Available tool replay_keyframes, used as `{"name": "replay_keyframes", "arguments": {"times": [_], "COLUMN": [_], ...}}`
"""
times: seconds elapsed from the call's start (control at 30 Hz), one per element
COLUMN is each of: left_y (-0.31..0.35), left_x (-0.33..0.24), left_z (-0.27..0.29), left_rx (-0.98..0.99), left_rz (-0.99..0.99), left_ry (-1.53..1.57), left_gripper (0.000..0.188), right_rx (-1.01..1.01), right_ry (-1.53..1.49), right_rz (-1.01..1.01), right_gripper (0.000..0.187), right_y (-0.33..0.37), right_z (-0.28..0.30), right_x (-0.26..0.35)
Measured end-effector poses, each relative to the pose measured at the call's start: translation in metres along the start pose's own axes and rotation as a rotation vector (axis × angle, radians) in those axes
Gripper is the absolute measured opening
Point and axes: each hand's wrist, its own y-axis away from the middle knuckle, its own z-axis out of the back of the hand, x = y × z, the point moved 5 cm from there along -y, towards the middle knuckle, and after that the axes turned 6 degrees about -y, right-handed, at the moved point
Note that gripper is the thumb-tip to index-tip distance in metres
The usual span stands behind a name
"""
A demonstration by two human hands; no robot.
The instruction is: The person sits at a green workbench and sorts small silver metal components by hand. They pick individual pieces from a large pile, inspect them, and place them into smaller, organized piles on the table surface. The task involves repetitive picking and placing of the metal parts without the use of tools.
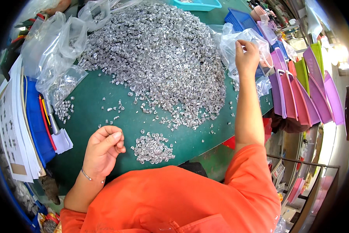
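My left hand (105,146) is over the near left of the green table, thumb pressed against curled fingers; whatever is in it, if anything, is hidden. Beside it lies a small pile of clear and silvery pieces (153,148). My right hand (247,57) reaches far to the right, above a clear plastic bag (229,43). Its thumb and fingers are drawn together, and I cannot make out anything between them. A large heap of the same small silvery pieces (155,54) spreads over the middle and back of the table, with loose ones scattered along its near edge.
Clear plastic bags (52,44) and a small group of round beads (64,110) are at the left, near pens (46,116) and paper sheets (15,128). A blue basket (242,19) and a turquoise tray (197,4) sit at the back. Purple and pink bins (295,93) line the right.
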Motion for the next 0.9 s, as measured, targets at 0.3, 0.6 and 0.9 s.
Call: {"name": "replay_keyframes", "arguments": {"times": [0.3, 0.6, 0.9], "left_y": [0.002, 0.004, 0.003], "left_x": [-0.004, -0.004, -0.010], "left_z": [0.016, 0.025, 0.031], "left_rx": [-0.055, -0.068, -0.056], "left_rz": [-0.011, -0.020, -0.052], "left_ry": [0.124, 0.148, 0.166], "left_gripper": [0.012, 0.014, 0.014], "right_rx": [0.619, 0.648, 0.773], "right_ry": [-0.568, -0.659, -0.213], "right_rz": [0.320, 0.229, 0.419], "right_gripper": [0.023, 0.008, 0.001], "right_y": [0.095, 0.114, 0.107], "right_z": [-0.034, -0.052, -0.066], "right_x": [0.188, 0.229, 0.256]}}
